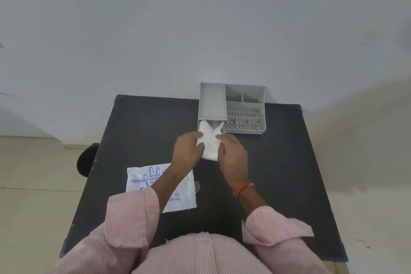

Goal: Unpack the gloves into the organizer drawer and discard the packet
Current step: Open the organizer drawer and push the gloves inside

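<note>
1. both hands pinch the stack of white gloves [209,142] from either side: the left hand [189,151] has its grip closed on the stack's left edge, thumb on top, and the right hand [233,155] has its grip closed on the right edge.
2. the gloves' far end, with the finger shapes fanned out, lies inside the pulled-out drawer [200,125] of the grey organizer [242,109]; the near end sticks out toward the person, between the hands.
3. the organizer stands at the far edge of the black bench [289,162], a little right of the middle, with several open compartments on top, some with perforated floors.
4. the packet [142,181], flat, white with blue print, lies near the bench's left edge, partly under the left forearm and apart from the gloves.
5. an orange thread band [243,189] circles the right wrist; both sleeves [131,224] are pink striped and rolled back.
</note>
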